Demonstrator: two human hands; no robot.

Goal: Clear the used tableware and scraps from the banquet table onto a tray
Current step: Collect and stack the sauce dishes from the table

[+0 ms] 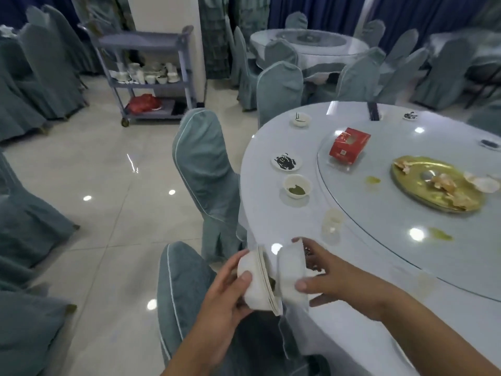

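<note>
- Your left hand (225,289) has its fingers grasping a tilted bowl stack (250,284) at your 6 o'clock, at the tabletop (271,221) edge.
- Your right hand (333,278) has its fingers grasping a tipped bowl (291,270), just beside the bowl stack at its 3 o'clock.

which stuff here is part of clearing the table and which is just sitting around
Part of the job: stack of dishes in the left hand; bowl in the right hand; plate with black scraps; bowl with green dregs; glass; gold platter with leftovers.
Just there: covered chairs; far table; cart across the room.
</note>
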